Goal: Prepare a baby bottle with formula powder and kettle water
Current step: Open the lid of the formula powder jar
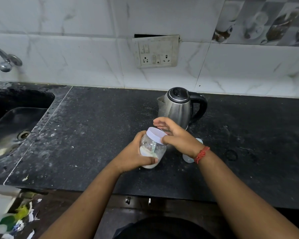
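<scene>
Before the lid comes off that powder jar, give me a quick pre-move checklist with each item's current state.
1. Left hand grips the jar: ok.
2. Right hand is on the lid: ok.
3. Lid already off: not ok, it sits on the jar.
4. Scoop and powder inside the jar: ok.
5. Baby bottle ready and open: cannot tell, the right wrist hides most of it.
6. Kettle upright, lid closed: ok.

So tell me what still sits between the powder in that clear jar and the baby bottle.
The white screw lid still closes the clear plastic jar; the right hand curls over it. The translucent baby bottle lies mostly hidden behind that wrist.
</scene>
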### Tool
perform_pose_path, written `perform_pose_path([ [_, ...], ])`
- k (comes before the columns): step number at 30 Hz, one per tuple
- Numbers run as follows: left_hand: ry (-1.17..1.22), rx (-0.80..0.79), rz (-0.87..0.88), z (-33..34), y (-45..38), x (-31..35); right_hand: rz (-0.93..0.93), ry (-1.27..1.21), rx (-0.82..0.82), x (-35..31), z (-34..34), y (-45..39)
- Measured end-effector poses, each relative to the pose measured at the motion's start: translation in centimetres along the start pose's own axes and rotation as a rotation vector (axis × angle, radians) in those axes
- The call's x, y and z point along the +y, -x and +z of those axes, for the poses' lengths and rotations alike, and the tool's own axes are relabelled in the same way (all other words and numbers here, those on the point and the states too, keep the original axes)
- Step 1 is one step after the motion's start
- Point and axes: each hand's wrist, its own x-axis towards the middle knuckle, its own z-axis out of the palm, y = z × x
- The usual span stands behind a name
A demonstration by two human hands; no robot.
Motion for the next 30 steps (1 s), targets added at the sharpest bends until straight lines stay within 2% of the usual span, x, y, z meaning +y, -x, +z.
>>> perform_pose_path([
  [5,-0.050,0.007,0.032,0.22,-0.21,0.56,0.033,0.243,0.152,-0.11,0.37,-0.42],
  [9,-0.063,0.004,0.026,0.44,-0.25,0.53,0.025,0.010,0.017,-0.12,-0.06,-0.29],
  [11,-0.068,0.013,0.025,0.49,-0.28,0.43,0.002,0.036,0.045,-0.16,-0.11,-0.35],
  [15,-0.089,0.002,0.032,0.57,-0.37,0.36,0.035,0.241,0.155,-0.06,0.03,-0.52],
  [20,-0.110,0.001,0.028,0.71,-0.25,0.35,0.050,0.009,0.005,0.05,-0.32,-0.13],
  [25,-0.128,0.001,0.037,0.71,-0.26,0.16,0.116,0.308,0.054,-0.19,-0.11,-0.24],
  [27,-0.124,-0.001,0.039,0.74,-0.30,0.04,0.108,0.282,0.080,-0.24,0.01,-0.15],
  [30,-0.103,0.006,0.050,0.74,-0.48,0.04,0.067,0.116,0.159,-0.17,0.40,0.05],
])
